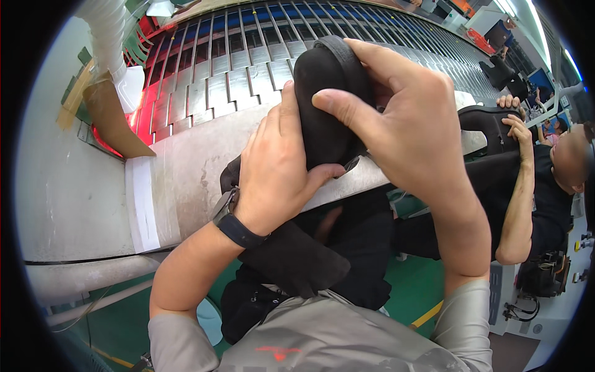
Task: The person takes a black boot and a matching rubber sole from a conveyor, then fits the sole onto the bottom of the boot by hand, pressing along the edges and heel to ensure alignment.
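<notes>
A black boot (331, 108) with a matte upper is held up before me, its rounded toe pointing away. The dark, soft shaft (297, 257) hangs down toward my lap. My left hand (276, 158) presses along the boot's left side, thumb reaching under it to the right. On the other side, my right hand (412, 108) grips the toe end, with its thumb on the upper and its index finger at the rim of the sole. Its other fingers are hidden behind the boot. A dark watch (232, 220) is on my left wrist.
Past the pale ledge (192, 180) runs a slatted metal conveyor (248, 80). A brown cardboard flap (114, 118) hangs by a red-lit opening at left, below a white hose (105, 37). At right, a co-worker's hand (517, 127) touches another black boot (480, 124).
</notes>
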The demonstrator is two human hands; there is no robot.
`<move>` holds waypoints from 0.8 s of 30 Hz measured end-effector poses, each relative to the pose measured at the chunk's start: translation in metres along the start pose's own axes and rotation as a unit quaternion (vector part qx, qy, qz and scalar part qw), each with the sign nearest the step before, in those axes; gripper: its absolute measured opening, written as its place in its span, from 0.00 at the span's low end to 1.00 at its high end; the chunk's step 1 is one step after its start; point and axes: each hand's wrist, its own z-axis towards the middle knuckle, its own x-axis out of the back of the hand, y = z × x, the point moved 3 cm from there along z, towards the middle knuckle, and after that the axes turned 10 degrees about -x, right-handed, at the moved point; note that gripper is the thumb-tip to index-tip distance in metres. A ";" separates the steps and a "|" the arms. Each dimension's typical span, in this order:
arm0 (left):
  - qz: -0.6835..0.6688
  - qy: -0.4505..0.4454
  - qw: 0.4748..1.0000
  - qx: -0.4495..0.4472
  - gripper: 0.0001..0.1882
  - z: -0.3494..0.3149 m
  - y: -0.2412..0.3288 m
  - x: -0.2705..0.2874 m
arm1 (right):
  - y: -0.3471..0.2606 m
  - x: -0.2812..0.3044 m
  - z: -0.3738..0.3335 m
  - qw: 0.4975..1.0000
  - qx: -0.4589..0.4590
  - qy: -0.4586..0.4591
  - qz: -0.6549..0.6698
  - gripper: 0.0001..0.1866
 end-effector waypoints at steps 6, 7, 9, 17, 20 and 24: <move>0.006 0.012 1.000 0.013 0.68 -0.001 -0.006 -0.001 | 0.009 0.006 0.029 0.978 -0.027 -0.148 0.145 0.23; 0.021 0.011 1.000 0.012 0.67 -0.001 -0.007 -0.001 | 0.013 0.007 0.033 0.979 -0.029 -0.147 0.141 0.23; 0.013 0.015 1.000 0.013 0.68 0.000 -0.008 -0.001 | 0.017 0.008 0.040 0.979 -0.016 -0.147 0.139 0.19; 0.013 0.004 0.999 0.036 0.69 0.001 -0.012 0.003 | -0.002 -0.003 0.031 0.988 -0.009 -0.106 0.109 0.17; 0.009 0.003 0.999 0.032 0.69 0.000 -0.014 0.004 | -0.010 -0.006 0.024 0.990 -0.054 -0.126 0.043 0.24; 0.013 0.006 1.000 0.022 0.69 -0.001 -0.015 0.005 | -0.017 -0.009 0.019 0.993 -0.054 -0.103 0.009 0.23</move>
